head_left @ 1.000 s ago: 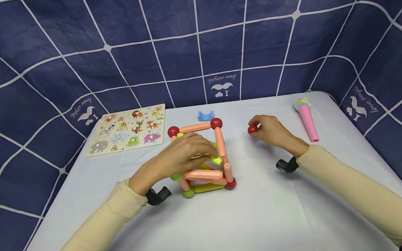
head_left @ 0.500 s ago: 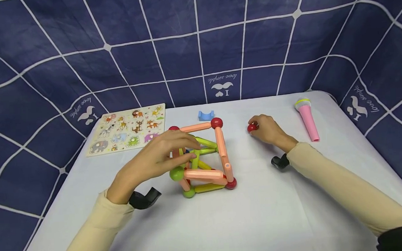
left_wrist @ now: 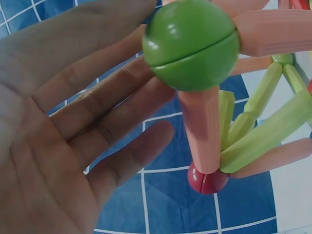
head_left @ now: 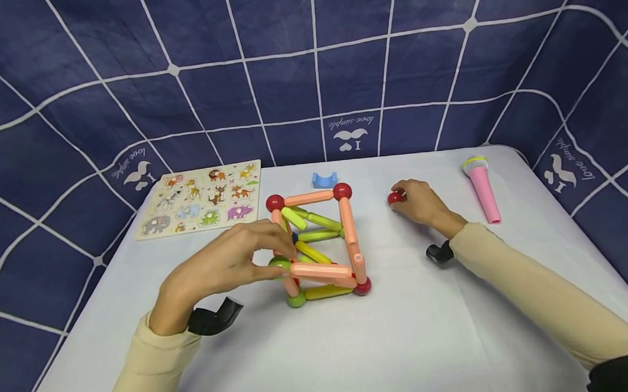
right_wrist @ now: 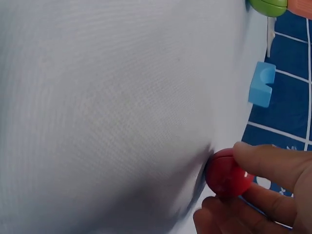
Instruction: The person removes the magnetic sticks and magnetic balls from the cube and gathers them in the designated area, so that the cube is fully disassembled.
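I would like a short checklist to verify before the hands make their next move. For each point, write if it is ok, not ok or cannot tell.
1. Red ball is held by the right hand: ok, between thumb and fingers.
2. Left hand is at the green ball on the frame: ok.
3. Left hand has a firm hold there: cannot tell.
4. Upright coral rod at the frame's near right corner has a ball on its upper end: not ok, that end shows bare.
5. Pink microphone and blue block are apart from both hands: ok.
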A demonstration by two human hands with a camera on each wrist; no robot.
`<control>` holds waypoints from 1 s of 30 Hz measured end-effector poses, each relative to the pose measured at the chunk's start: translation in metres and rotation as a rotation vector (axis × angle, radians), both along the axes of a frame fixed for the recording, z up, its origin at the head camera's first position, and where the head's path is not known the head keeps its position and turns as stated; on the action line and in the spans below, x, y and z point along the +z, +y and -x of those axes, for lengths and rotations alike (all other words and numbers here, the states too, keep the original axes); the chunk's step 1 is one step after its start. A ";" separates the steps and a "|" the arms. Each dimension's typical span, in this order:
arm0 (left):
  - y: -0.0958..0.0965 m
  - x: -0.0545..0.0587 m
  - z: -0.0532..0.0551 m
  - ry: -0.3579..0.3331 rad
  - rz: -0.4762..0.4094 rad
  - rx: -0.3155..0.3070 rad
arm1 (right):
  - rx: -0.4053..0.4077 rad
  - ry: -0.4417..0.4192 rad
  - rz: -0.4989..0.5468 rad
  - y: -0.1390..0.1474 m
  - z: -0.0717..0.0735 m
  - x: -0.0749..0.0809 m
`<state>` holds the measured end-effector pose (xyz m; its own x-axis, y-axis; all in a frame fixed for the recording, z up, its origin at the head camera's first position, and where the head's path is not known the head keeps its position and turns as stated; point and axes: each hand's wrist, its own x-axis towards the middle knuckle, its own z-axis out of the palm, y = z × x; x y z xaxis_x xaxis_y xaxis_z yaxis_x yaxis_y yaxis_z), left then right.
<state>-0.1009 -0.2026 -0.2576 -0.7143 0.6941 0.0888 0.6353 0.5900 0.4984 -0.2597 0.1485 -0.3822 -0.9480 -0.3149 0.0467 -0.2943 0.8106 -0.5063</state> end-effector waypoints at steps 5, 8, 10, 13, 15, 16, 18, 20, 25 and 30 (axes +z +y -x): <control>-0.001 -0.003 0.002 -0.006 0.028 0.020 | -0.001 0.045 0.022 0.002 -0.004 0.006; -0.003 -0.004 0.001 0.001 0.036 0.027 | -0.004 0.117 0.075 0.001 -0.015 0.022; -0.003 -0.004 0.002 0.009 0.041 0.024 | -0.007 0.208 0.131 -0.002 -0.028 0.039; -0.005 -0.004 0.002 0.010 0.046 0.021 | 0.041 0.380 0.231 -0.017 -0.055 0.067; -0.006 -0.004 0.002 0.004 0.045 0.022 | 0.141 0.459 0.282 -0.033 -0.078 0.084; -0.006 -0.004 0.002 0.003 0.044 0.022 | 0.210 0.467 0.293 -0.042 -0.091 0.091; -0.008 -0.003 0.002 -0.001 0.037 0.024 | 0.367 0.423 0.284 -0.063 -0.116 0.100; -0.009 -0.003 0.001 -0.004 0.028 0.029 | 0.495 0.351 0.238 -0.082 -0.136 0.102; -0.009 -0.006 0.001 -0.022 0.003 0.017 | 0.589 0.283 0.165 -0.112 -0.159 0.095; -0.007 -0.005 0.004 -0.029 -0.009 -0.009 | 0.588 0.328 0.163 -0.119 -0.161 0.089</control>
<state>-0.1045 -0.2097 -0.2629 -0.7107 0.6995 0.0745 0.6255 0.5799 0.5220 -0.0988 0.0298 -0.2933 -0.5506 -0.7368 0.3923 -0.8204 0.3907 -0.4175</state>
